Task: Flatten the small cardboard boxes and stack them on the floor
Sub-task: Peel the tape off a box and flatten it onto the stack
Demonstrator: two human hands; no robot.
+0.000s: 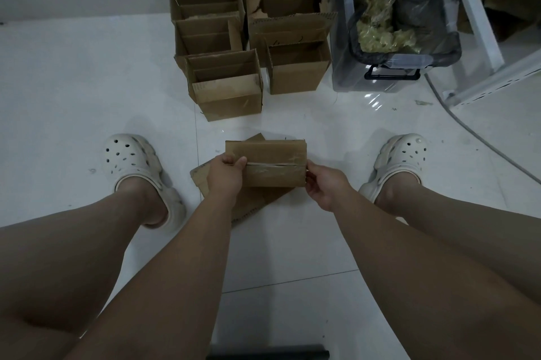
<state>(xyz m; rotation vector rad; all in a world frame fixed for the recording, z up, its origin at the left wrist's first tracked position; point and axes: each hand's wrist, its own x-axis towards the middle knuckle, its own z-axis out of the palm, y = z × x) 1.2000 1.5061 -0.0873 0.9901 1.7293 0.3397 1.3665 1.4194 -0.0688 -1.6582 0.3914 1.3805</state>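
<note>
Two hands, one taped box [275, 166]: the left hand [225, 173] grips its left end, thumb on the seam, the right hand [323, 185] pinches its right edge, above flattened cardboard [251, 201] on the floor [87, 81]; beyond stand two rows of open boxes [225, 87], exact count unclear

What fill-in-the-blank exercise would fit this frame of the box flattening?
The left hand and right hand hold a small cardboard box sealed with ____.
Under it, flattened cardboard lies on the ____.
The shoes on both feet are ____ in colour.
Missing words: tape, floor, white.
</note>
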